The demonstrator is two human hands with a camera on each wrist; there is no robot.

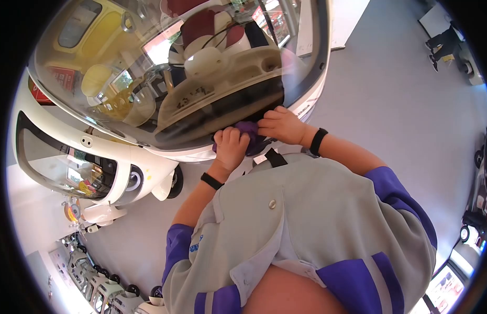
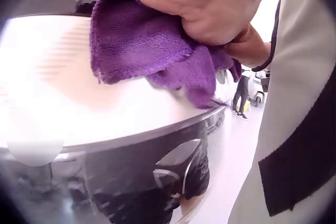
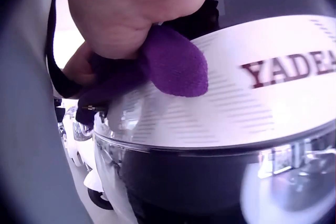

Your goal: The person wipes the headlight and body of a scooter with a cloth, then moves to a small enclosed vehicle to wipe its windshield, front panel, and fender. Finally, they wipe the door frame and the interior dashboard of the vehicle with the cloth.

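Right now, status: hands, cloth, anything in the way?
Both hands, left hand and right hand, grip the purple cloth. Cloth pressed on the white vehicle body. Nothing in the way.

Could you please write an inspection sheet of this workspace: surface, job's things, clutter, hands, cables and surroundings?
Surface: white glossy vehicle body with red lettering, below a large curved windshield; a dark band runs under the white panel.
Job's things: one purple cloth, bunched and lying on the white panel.
Clutter: nothing seen on the panel apart from the cloth.
Hands: left hand and right hand both grip the purple cloth, close together; a black band sits on each wrist.
Cables: nothing seen.
Surroundings: grey floor; more small white vehicles parked in a row; a person stands far off.
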